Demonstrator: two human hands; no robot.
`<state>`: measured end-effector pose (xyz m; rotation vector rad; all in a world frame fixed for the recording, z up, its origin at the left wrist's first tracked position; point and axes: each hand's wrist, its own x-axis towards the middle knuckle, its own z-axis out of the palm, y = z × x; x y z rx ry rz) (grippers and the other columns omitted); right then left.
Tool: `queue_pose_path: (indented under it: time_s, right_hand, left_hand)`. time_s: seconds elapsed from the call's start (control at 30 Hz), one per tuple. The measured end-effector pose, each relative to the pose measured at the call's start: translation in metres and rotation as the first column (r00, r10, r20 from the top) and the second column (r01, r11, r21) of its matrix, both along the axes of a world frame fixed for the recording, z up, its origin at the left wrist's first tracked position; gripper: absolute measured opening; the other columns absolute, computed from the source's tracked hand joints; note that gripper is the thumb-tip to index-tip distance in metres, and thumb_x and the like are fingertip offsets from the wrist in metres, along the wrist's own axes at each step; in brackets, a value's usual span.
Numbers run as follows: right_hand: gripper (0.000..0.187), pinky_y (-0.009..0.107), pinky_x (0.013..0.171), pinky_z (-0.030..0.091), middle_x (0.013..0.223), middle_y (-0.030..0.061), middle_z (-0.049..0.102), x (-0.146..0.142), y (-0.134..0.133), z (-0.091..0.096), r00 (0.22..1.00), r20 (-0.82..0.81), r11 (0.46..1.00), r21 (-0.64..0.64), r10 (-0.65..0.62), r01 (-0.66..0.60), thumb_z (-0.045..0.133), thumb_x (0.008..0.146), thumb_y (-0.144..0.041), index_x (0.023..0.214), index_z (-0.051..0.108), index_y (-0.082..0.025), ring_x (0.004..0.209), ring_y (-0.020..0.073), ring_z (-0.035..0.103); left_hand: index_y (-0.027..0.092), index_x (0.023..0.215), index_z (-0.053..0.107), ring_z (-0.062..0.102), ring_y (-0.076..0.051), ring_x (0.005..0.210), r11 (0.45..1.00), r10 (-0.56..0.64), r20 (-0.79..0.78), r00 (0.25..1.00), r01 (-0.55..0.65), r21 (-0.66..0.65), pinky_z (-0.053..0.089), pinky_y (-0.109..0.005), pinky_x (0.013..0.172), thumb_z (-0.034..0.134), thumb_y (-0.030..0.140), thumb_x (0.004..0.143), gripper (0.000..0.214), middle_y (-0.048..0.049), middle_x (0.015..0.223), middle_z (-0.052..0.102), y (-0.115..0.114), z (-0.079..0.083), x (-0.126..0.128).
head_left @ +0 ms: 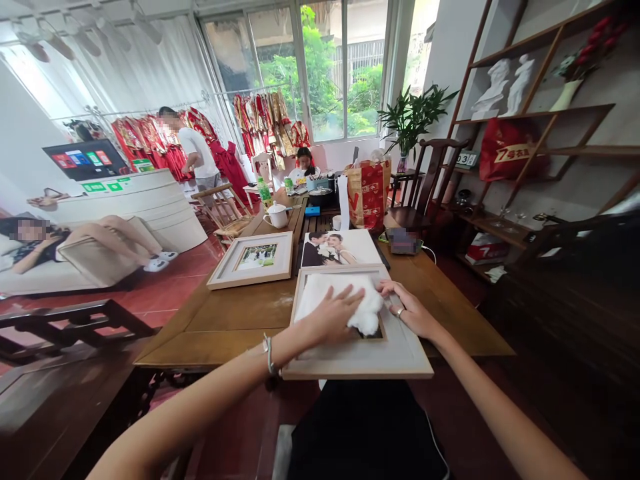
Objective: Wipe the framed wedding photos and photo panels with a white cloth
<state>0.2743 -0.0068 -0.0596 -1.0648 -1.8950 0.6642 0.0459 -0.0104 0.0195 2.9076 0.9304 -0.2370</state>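
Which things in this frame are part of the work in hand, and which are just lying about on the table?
In use: left hand pressing the white cloth onto the near picture frame; right hand resting on that frame's right edge.
Lying about: second framed photo, wedding print, white teapot, red paper bag, all on the wooden table.

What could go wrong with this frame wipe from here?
1. The frame overhangs the table's near edge; pressure from the left hand on the white cloth might tip it.
2. The right hand only rests flat on it, so it may slide into the photo print.
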Motion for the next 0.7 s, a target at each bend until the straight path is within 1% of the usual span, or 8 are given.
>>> queue_pose_path:
  time_s: [0.07, 0.17, 0.23, 0.3, 0.37, 0.47, 0.6, 0.7]
  right_hand:
    - [0.029, 0.044, 0.100, 0.028, 0.114, 0.0067, 0.049, 0.000, 0.000, 0.001, 1.000, 0.001, 1.000, 0.005, -0.005, 0.005, 0.041, 0.064, -0.010, 0.089, 0.044, -0.024, 0.123, 0.0250, 0.036]
    - [0.024, 0.041, 0.093, 0.035, 0.103, 0.0052, 0.051, 0.000, 0.000, 0.002, 1.000, 0.000, 1.000, 0.011, -0.029, 0.029, 0.043, 0.065, -0.012, 0.085, 0.044, -0.024, 0.105, 0.0248, 0.048]
    - [0.021, 0.039, 0.086, 0.039, 0.094, 0.0038, 0.051, 0.001, 0.000, 0.001, 0.998, 0.005, 0.998, 0.009, -0.061, 0.061, 0.045, 0.065, -0.014, 0.084, 0.044, -0.023, 0.092, 0.0231, 0.050]
    - [0.021, 0.037, 0.084, 0.039, 0.089, 0.0030, 0.051, 0.002, 0.001, 0.001, 0.997, 0.012, 0.997, 0.008, -0.080, 0.080, 0.045, 0.066, -0.015, 0.085, 0.043, -0.023, 0.088, 0.0223, 0.050]
    - [0.021, 0.037, 0.084, 0.039, 0.090, 0.0031, 0.051, 0.003, 0.002, 0.000, 0.997, 0.013, 0.997, 0.008, -0.076, 0.076, 0.044, 0.067, -0.015, 0.086, 0.044, -0.023, 0.089, 0.0222, 0.050]
    - [0.022, 0.038, 0.087, 0.037, 0.096, 0.0038, 0.052, 0.003, 0.003, 0.000, 0.999, -0.012, 0.999, -0.011, -0.038, 0.038, 0.044, 0.067, -0.015, 0.087, 0.044, -0.023, 0.095, 0.0228, 0.051]
    - [0.023, 0.041, 0.096, 0.032, 0.101, 0.0041, 0.054, 0.002, 0.004, -0.001, 0.998, -0.060, 1.000, -0.028, 0.008, -0.010, 0.043, 0.065, -0.013, 0.085, 0.045, -0.024, 0.118, 0.0248, 0.042]
    - [0.026, 0.043, 0.099, 0.029, 0.101, 0.0040, 0.055, 0.003, 0.004, -0.002, 0.998, -0.062, 0.999, -0.033, 0.010, -0.012, 0.042, 0.064, -0.011, 0.086, 0.045, -0.024, 0.124, 0.0246, 0.037]
  left_hand:
    - [0.016, 0.141, 0.016, 0.007, -0.027, 0.138, 0.999, -0.027, 0.001, 1.000, 0.027, 0.041, 0.016, -0.055, 0.107, 0.046, 0.019, 0.077, 0.071, -0.0075, 0.151, 0.013, 0.026, -0.001, 0.002]
    - [0.017, 0.140, 0.018, 0.010, -0.023, 0.138, 0.995, -0.082, 0.048, 0.995, 0.079, 0.061, 0.015, -0.049, 0.109, 0.041, 0.020, 0.081, 0.064, -0.0071, 0.149, 0.019, 0.057, 0.000, 0.017]
    - [0.017, 0.140, 0.020, 0.014, -0.022, 0.137, 0.992, -0.113, 0.091, 0.989, 0.108, 0.063, 0.017, -0.044, 0.109, 0.037, 0.022, 0.085, 0.058, -0.0071, 0.148, 0.024, 0.070, 0.000, 0.032]
    - [0.017, 0.139, 0.024, 0.018, -0.022, 0.136, 0.991, -0.127, 0.121, 0.985, 0.120, 0.059, 0.021, -0.042, 0.108, 0.032, 0.025, 0.088, 0.052, -0.0070, 0.146, 0.029, 0.077, 0.001, 0.044]
    - [0.018, 0.137, 0.028, 0.022, -0.023, 0.135, 0.993, -0.115, 0.127, 0.985, 0.109, 0.052, 0.024, -0.042, 0.106, 0.030, 0.027, 0.089, 0.048, -0.0064, 0.144, 0.034, 0.079, 0.002, 0.049]
    - [0.020, 0.135, 0.031, 0.021, -0.025, 0.135, 0.996, -0.067, 0.084, 0.994, 0.062, 0.060, 0.025, -0.048, 0.105, 0.034, 0.024, 0.085, 0.050, -0.0051, 0.144, 0.034, 0.073, 0.003, 0.041]
    - [0.020, 0.137, 0.028, 0.020, -0.027, 0.135, 0.993, 0.036, 0.053, 0.998, -0.042, 0.106, 0.024, -0.055, 0.104, 0.041, 0.022, 0.079, 0.060, -0.0041, 0.146, 0.031, 0.064, 0.002, 0.014]
    - [0.017, 0.138, 0.027, 0.019, -0.029, 0.135, 0.982, 0.121, 0.045, 0.992, -0.126, 0.143, 0.024, -0.055, 0.103, 0.042, 0.021, 0.077, 0.063, -0.0058, 0.147, 0.027, 0.058, 0.000, -0.011]
